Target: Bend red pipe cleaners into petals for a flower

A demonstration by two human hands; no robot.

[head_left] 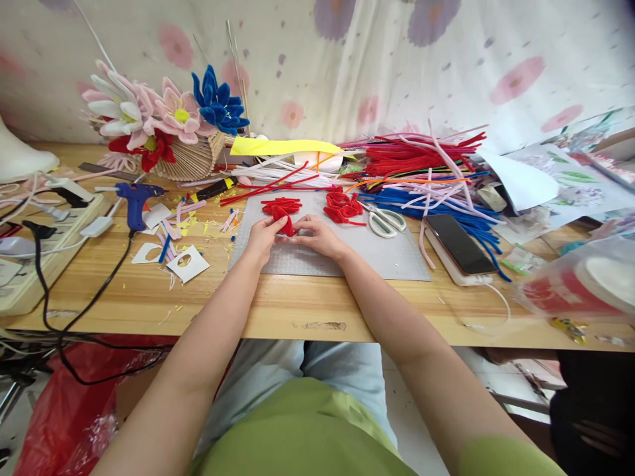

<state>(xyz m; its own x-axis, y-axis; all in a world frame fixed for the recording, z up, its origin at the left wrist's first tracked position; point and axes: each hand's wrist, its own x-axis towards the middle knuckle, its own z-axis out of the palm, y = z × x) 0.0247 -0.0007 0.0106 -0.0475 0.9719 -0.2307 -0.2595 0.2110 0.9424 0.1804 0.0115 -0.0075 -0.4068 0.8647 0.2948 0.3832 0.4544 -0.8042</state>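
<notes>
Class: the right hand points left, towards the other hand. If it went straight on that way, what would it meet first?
The right hand would first meet the red bent piece pinched at its fingertips, then the left hand just beyond. Depth is unclear, but all three appear to touch above the grey mat.

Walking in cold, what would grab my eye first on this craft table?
Probably the two bare hands, left hand and right hand, pinching a folded red pipe-cleaner piece over the grey cutting mat at the table's middle. Behind it to the right sprawls a bright heap of pipe cleaners in red, blue and pink. At the back left, a basket of fuzzy flowers stands out, with a blue glue gun just in front.
</notes>
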